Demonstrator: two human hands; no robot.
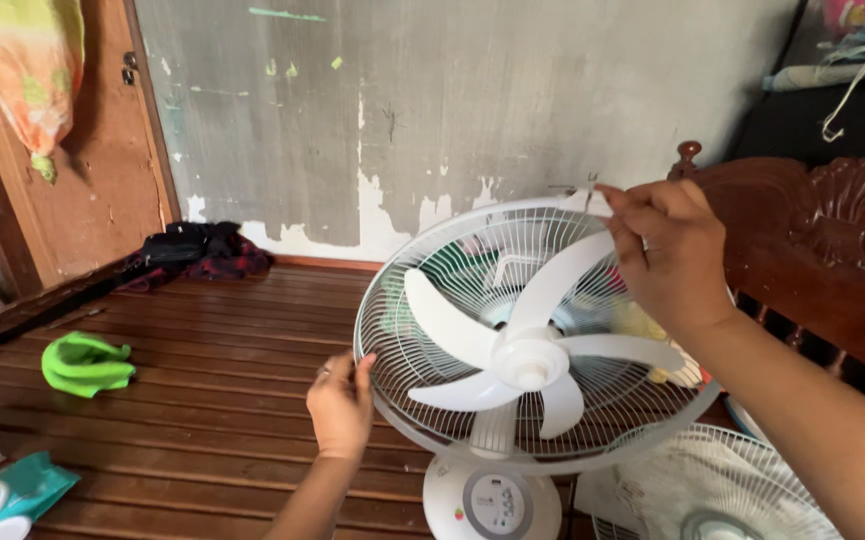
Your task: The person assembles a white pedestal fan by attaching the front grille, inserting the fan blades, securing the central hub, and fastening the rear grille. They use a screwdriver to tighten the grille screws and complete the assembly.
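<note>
- The fan [532, 350] stands on the slatted wooden floor [212, 390] near the grey peeling wall [472, 110], just in front of a dark carved wooden bench [832, 260]. It is white, with five blades bare to the camera inside the rear wire guard [402, 330]; its round control base [492, 500] is cut off by the lower edge.
- The bench is partly hidden behind the fan and the right forearm, and cloth things on top of it run out of the upper right corner.
- A second wire grille [712, 485], white and dusty, lies at the lower right, just beside the fan's base; most of it is out of frame.
- A dark bundle of cloth [197, 252] lies against the foot of the wall by the wooden door [102, 150]; what it is cannot be made out.
- The right hand [667, 250] is at the top of the guard's rim, fingers pinched narrow on a small thin metal piece [590, 185] too fine to identify.
- The left hand [342, 405] grips the guard's left rim, fingers curled around the wire.
- A bright green cloth [87, 363] lies on the floor, well apart from the fan.
- A teal and white packet [7, 495] is cut off at the lower left corner.
</note>
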